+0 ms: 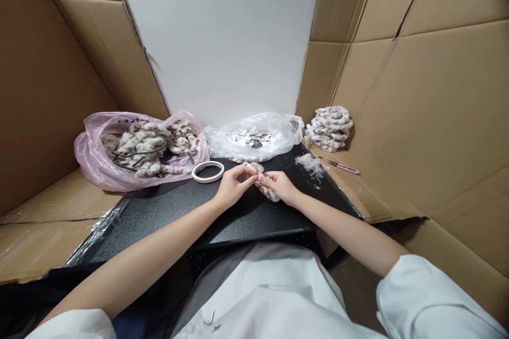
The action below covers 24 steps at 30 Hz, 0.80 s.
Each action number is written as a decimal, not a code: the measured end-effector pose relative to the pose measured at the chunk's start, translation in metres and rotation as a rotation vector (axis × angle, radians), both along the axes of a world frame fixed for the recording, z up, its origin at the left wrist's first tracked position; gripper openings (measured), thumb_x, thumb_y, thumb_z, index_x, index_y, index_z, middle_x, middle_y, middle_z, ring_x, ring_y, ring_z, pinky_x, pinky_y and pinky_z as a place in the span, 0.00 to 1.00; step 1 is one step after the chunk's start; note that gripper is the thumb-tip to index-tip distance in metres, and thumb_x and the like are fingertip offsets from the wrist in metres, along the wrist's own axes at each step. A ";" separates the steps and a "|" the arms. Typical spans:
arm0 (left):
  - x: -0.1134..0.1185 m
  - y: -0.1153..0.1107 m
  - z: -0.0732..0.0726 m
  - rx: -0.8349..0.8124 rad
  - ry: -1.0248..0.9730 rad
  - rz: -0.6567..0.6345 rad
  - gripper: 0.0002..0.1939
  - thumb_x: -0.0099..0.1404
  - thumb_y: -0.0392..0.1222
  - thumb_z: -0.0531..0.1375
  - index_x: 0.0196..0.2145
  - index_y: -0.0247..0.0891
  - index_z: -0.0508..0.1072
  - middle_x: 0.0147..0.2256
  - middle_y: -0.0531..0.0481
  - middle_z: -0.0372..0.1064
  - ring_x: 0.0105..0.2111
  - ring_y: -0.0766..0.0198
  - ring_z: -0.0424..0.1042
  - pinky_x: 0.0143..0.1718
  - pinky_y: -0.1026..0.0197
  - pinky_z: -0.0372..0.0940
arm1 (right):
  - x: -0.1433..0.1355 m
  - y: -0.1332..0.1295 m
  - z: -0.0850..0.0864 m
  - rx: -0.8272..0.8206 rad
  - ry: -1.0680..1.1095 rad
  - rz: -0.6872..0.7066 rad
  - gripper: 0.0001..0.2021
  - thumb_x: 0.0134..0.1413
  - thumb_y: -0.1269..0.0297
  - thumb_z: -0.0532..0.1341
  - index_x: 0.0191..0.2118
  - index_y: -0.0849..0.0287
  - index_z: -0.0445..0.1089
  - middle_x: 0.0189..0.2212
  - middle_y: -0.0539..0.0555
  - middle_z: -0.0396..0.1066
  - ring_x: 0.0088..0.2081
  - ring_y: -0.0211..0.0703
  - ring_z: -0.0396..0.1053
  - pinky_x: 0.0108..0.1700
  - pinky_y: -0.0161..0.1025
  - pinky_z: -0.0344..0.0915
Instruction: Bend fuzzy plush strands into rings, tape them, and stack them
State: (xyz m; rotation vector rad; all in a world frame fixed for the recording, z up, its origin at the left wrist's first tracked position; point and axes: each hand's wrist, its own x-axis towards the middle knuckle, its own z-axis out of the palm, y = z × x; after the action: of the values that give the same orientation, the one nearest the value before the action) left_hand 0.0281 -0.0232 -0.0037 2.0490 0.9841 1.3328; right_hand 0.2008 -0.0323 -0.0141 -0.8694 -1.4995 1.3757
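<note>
Black tabletop between cardboard walls carries a tape roll at nine o'clock from a fluffy strip, which the left hand and right hand both pinch in their fingers, with a clear plastic bag at twelve o'clock.
</note>
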 end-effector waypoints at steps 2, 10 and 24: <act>0.000 -0.001 -0.001 0.039 0.006 0.018 0.08 0.58 0.44 0.63 0.29 0.36 0.74 0.27 0.51 0.71 0.27 0.66 0.64 0.31 0.63 0.60 | 0.000 0.000 -0.001 -0.007 0.010 0.009 0.23 0.42 0.44 0.67 0.22 0.62 0.66 0.15 0.46 0.62 0.18 0.30 0.57 0.22 0.31 0.52; -0.001 -0.002 -0.001 0.115 0.037 0.060 0.06 0.58 0.42 0.64 0.29 0.36 0.73 0.28 0.51 0.71 0.28 0.66 0.64 0.32 0.63 0.61 | 0.001 0.003 -0.004 -0.012 0.023 0.046 0.24 0.43 0.42 0.66 0.23 0.62 0.66 0.15 0.46 0.63 0.18 0.30 0.57 0.23 0.32 0.52; -0.004 -0.005 0.008 0.324 0.213 0.063 0.01 0.61 0.35 0.59 0.30 0.38 0.69 0.29 0.51 0.68 0.32 0.63 0.65 0.35 0.61 0.61 | 0.001 -0.001 -0.002 0.089 -0.108 0.013 0.24 0.45 0.43 0.64 0.19 0.60 0.62 0.14 0.45 0.59 0.16 0.29 0.53 0.21 0.31 0.50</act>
State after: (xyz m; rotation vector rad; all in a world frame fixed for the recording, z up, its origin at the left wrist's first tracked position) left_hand 0.0242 -0.0284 0.0046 2.4636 0.9797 1.4028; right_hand 0.2019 -0.0337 -0.0158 -0.8917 -1.6388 1.2789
